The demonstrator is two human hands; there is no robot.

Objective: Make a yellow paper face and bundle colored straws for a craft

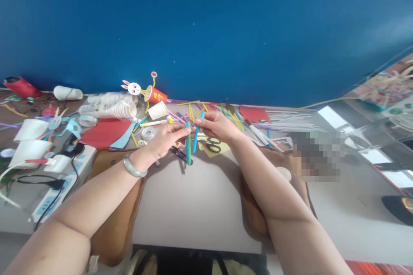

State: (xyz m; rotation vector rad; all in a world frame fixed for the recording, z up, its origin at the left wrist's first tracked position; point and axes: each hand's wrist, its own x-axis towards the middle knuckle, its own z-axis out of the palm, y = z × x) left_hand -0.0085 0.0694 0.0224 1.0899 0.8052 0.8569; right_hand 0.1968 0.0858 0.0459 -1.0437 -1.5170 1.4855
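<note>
My left hand [166, 139], with a pale bangle [134, 167] at its wrist, is closed on a green and blue straw [189, 150] that hangs nearly upright. Beside it, my right hand [217, 125] pinches a blue straw [195, 137], slightly tilted. The fingertips of both hands come close together over the table. Whether the two straws are joined is too small to tell. Below the hands lie a dark pen-like object [182, 154] and scissors with dark handles [213, 144] on a yellow sheet [219, 151].
Coloured straws [232, 116] are heaped along the blue wall [206, 43]. Left are stacked paper cups [119, 109], a rabbit-faced cup figure [134, 89], red paper [105, 133], a tape roll [148, 133] and a power strip [64, 184] with cables. Brown pads [112, 206] lie under both forearms.
</note>
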